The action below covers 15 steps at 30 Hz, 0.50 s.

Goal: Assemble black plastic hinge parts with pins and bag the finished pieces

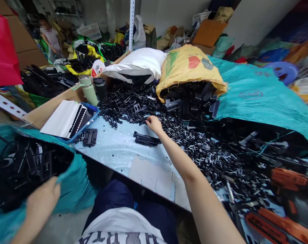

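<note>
White printed shirt (127,222) up close, both hands reaching out
Left hand (43,200) is a blur at the teal sack (79,179), can't tell its grip; right hand (154,124) has fingers bunched at the black parts (135,106), can't tell if it's got one; black strips (146,139) just below it, small pin pieces (202,145) right beside, so a sloppy wrist sweep could probably mix them

black parts (143,139), pale blue tabletop (113,139), red-printed yellow sack (191,73), white sack (142,61), teal bag (268,93), orange-and-black drill (287,179)
</note>
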### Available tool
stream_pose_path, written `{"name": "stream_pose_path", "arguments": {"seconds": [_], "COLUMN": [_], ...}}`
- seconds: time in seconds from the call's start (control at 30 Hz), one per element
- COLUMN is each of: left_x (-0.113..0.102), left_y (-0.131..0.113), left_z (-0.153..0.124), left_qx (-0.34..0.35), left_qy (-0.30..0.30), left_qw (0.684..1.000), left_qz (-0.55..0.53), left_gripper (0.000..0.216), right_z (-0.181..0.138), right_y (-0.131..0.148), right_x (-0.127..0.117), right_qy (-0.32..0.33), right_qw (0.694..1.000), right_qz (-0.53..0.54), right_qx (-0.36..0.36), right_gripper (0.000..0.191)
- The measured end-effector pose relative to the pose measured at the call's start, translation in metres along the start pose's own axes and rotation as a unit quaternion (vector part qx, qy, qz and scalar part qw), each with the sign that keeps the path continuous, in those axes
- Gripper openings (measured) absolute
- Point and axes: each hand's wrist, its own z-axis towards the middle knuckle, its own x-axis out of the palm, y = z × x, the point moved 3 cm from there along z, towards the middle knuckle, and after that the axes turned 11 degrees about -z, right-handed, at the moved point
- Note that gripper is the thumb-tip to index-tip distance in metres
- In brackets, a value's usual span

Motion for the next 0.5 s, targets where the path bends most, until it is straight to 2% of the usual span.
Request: {"name": "stream_pose_path", "arguments": {"seconds": [0.07, 0.13, 0.17, 0.23, 0.3, 0.37, 0.43, 0.5], "left_x": [-0.026, -0.051, -0.061, -0.073, -0.076, -0.073, -0.068, -0.066], "left_y": [0.013, 0.018, 0.018, 0.013, 0.006, -0.001, -0.005, -0.011], "left_z": [0.028, 0.059, 0.073, 0.097, 0.112, 0.119, 0.119, 0.113], "left_qx": [-0.065, -0.101, -0.119, -0.124, -0.104, -0.082, -0.077, -0.062], "left_qy": [-0.122, -0.213, -0.243, -0.264, -0.231, -0.152, -0.065, -0.018], "left_qw": [0.990, 0.971, 0.962, 0.955, 0.966, 0.984, 0.995, 0.998], "left_qz": [-0.028, -0.032, -0.039, -0.053, -0.058, -0.045, -0.023, -0.010], "left_gripper": [0.042, 0.045, 0.046, 0.046, 0.043, 0.038, 0.035, 0.035], "right_z": [0.003, 0.007, 0.010, 0.015, 0.020, 0.026, 0.033, 0.040], "right_y": [0.005, 0.013, 0.018, 0.028, 0.040, 0.053, 0.064, 0.071], "right_x": [0.002, 0.003, 0.003, 0.005, 0.009, 0.015, 0.021, 0.025], "right_qy": [0.011, 0.023, 0.028, 0.037, 0.042, 0.040, 0.030, 0.016], "right_qw": [1.000, 0.999, 0.998, 0.997, 0.996, 0.997, 0.998, 0.999], "right_qz": [-0.015, -0.027, -0.031, -0.038, -0.041, -0.044, -0.048, -0.050], "right_qx": [-0.013, -0.030, -0.039, -0.055, -0.064, -0.055, -0.027, 0.007], "right_gripper": [0.019, 0.020, 0.020, 0.021, 0.021, 0.021, 0.024, 0.027]}}
